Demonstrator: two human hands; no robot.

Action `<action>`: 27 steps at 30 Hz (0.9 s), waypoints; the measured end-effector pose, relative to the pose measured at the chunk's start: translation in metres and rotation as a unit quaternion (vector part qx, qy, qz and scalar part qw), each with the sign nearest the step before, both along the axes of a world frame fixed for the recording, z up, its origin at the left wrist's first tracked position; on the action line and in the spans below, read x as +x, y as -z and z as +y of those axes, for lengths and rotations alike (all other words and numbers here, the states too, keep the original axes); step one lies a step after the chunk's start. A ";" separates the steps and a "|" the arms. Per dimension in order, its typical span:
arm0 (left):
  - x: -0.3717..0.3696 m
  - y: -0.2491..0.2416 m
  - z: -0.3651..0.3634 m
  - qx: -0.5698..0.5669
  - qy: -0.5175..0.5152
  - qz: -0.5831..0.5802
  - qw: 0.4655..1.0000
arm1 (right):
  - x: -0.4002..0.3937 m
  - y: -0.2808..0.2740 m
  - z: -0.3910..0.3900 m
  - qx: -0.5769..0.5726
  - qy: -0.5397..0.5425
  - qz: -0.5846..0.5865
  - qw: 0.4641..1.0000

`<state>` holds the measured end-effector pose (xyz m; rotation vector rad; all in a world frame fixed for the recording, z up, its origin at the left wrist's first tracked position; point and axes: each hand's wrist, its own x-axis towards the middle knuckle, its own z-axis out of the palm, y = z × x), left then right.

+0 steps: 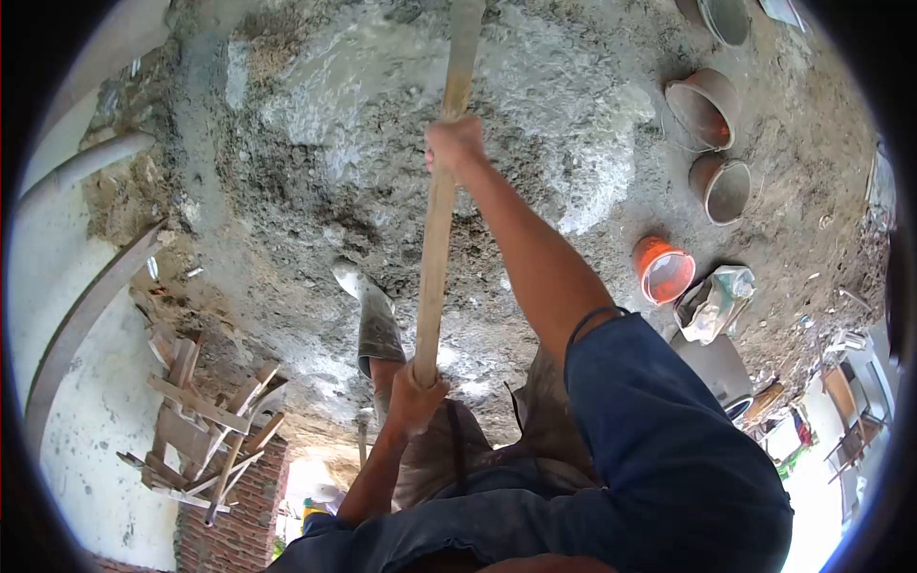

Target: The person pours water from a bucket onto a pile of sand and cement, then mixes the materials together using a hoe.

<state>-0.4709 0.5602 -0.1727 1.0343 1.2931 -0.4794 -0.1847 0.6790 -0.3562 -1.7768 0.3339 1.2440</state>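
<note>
A long, pale wooden handle (436,267) runs upright through the middle of the head view, and its far end passes out of the top edge. My left hand (415,397) is closed around its near end, close to my legs. Farther up, my right hand (456,149) grips the same handle with the arm stretched forward. Whatever tool head it carries is out of view. Beneath it spreads wet grey mortar (353,105), mixed with darker, gritty lumps. One grey, muddy boot (374,310) stands left of the handle.
On the right stand an orange bucket (650,256), several grey buckets (705,176) and a crumpled sack (712,307). At left, scrap timber (202,411) is piled near a brick wall (229,511). A curved-looking plank (81,310) leans by the pale wall (95,420).
</note>
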 end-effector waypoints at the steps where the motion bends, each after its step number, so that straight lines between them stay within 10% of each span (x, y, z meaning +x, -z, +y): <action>1: -0.033 -0.014 -0.009 -0.012 -0.003 0.017 1.000 | -0.019 -0.012 -0.018 -0.015 0.020 0.030 0.999; 9: -0.085 -0.118 0.010 0.010 0.293 0.161 0.942 | -0.076 -0.117 -0.157 0.117 0.314 0.165 0.928; 18: 0.167 0.110 0.086 0.009 0.531 -0.147 0.834 | 0.150 0.077 -0.317 -0.012 0.489 -0.101 0.866; 27: -0.007 0.024 0.275 0.064 0.523 -0.115 0.842 | -0.030 0.037 -0.084 -0.033 0.435 0.026 0.900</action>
